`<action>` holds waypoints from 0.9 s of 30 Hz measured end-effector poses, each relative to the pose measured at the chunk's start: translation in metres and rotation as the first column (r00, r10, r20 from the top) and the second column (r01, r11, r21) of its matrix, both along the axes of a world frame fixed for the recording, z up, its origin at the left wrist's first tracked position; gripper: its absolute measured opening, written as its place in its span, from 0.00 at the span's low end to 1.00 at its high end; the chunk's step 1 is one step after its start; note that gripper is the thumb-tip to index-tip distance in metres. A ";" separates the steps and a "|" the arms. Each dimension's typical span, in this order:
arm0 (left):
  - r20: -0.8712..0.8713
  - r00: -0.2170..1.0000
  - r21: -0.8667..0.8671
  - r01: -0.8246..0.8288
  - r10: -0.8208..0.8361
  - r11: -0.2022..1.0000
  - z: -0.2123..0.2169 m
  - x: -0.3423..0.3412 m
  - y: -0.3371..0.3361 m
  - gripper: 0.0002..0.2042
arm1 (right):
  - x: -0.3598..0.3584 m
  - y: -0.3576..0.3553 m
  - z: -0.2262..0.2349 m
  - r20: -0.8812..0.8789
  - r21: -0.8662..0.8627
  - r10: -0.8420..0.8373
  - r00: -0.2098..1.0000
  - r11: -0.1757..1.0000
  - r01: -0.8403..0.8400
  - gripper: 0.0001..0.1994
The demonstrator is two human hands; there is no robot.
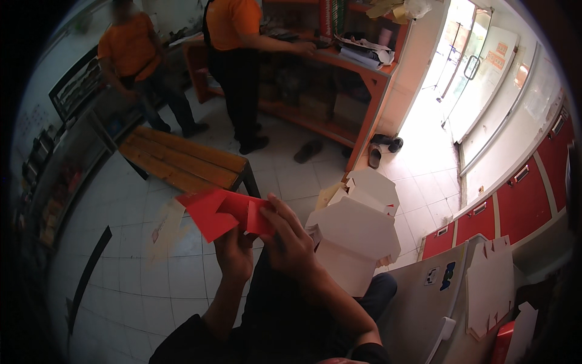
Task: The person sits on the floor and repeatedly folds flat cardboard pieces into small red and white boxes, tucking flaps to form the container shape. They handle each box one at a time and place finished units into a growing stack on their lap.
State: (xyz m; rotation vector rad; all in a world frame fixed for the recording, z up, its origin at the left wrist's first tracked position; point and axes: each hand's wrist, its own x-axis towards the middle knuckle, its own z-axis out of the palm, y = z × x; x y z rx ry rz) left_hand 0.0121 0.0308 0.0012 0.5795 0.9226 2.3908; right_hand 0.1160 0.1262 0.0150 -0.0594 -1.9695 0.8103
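Note:
A red cardboard piece (212,212), partly folded with flaps standing up, is held up in front of me between both hands. My left hand (234,258) grips its lower edge from below, the fingers partly hidden behind the card. At its right end my right hand (288,236) is closed on a folded red flap. A pale, blurred panel (165,233) hangs off the left side; whether it belongs to the same piece I cannot tell. Just right of my right hand sits a stack of white cardboard boxes (354,233) with raised lids.
Flat white cardboard sheets (488,288) lean at the lower right beside a white appliance (424,303). A wooden bench (182,162) stands ahead on the tiled floor. Two people in orange shirts (229,24) stand beyond it, near an orange counter (370,67). Shoes (374,155) lie by the doorway.

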 end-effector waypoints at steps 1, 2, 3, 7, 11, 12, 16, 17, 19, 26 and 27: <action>-0.021 1.000 -0.029 -0.005 0.005 1.000 -0.008 -0.007 -0.001 0.21 | 0.002 0.002 -0.003 0.015 -0.012 0.045 0.999 0.999 -0.045 0.24; -0.043 0.999 -0.057 -0.012 0.009 0.998 -0.012 -0.010 -0.002 0.21 | 0.004 0.002 -0.006 0.028 -0.024 0.090 0.996 0.996 -0.090 0.24; -0.052 0.999 -0.083 -0.016 0.012 0.996 -0.007 -0.010 0.000 0.21 | 0.007 0.002 -0.010 0.065 0.036 0.092 0.994 0.995 -0.095 0.24; -0.026 1.000 -0.076 0.007 -0.009 0.997 -0.003 0.003 0.001 0.21 | 0.010 -0.004 -0.020 0.056 0.199 -0.084 0.995 0.977 0.071 0.22; -0.049 0.998 0.103 -0.036 0.041 0.994 -0.014 0.032 0.007 0.22 | -0.005 -0.005 -0.025 -0.167 0.162 -0.277 0.946 0.939 0.304 0.17; -0.096 0.993 0.127 -0.062 0.075 0.990 -0.017 0.035 0.009 0.22 | -0.005 -0.006 -0.026 -0.140 0.066 -0.259 0.956 0.961 0.270 0.17; -0.520 0.854 -0.358 -0.239 0.019 0.903 -0.008 0.029 -0.003 0.16 | 0.005 -0.008 -0.010 -0.039 -0.260 -0.115 0.993 0.960 0.101 0.19; -0.471 0.879 -0.343 -0.255 0.069 0.904 -0.001 0.031 -0.006 0.15 | 0.007 -0.005 -0.007 -0.017 -0.325 -0.062 0.998 0.944 0.053 0.20; -0.569 0.822 -0.439 -0.264 -0.038 0.859 -0.006 0.019 -0.031 0.15 | 0.007 -0.008 -0.010 0.016 -0.333 -0.077 0.997 0.940 0.078 0.20; -0.323 0.880 -0.743 -0.008 -0.348 0.670 -0.009 0.000 -0.099 0.14 | 0.005 -0.023 -0.065 0.343 -0.492 0.159 0.926 0.870 0.033 0.18; -0.259 0.910 -0.758 0.018 -0.326 0.652 -0.010 0.002 -0.102 0.15 | 0.006 -0.030 -0.082 0.318 -0.535 0.271 0.908 0.842 -0.064 0.20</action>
